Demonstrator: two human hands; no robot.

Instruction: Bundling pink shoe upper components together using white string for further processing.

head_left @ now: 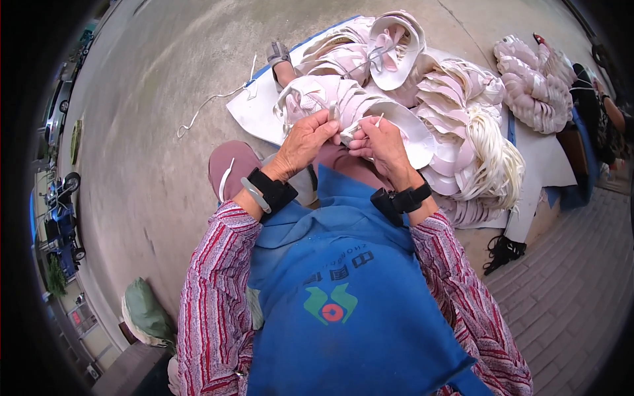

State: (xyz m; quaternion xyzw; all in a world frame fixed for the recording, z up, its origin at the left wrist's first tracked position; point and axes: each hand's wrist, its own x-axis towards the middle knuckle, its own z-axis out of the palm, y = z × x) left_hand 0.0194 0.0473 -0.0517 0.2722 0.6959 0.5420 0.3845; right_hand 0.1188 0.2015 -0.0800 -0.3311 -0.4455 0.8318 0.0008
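My left hand is closed, with a small white strip, perhaps a lace end, upright between thumb and fingers. Close beside it, my right hand pinches a white shoelace whose thin tip sticks up from the fingers. Both hands are just above my lap, at the near edge of a row of pale pink and white shoe uppers. The fingers partly hide the upper nearest them. A thick bundle of white laces hangs over more stacked uppers to the right.
The uppers lie on a white sheet with blue edging. Another bundle of uppers is at the far right, near a person in dark clothes. A loose lace trails over the concrete. Black mesh material lies at the lower right.
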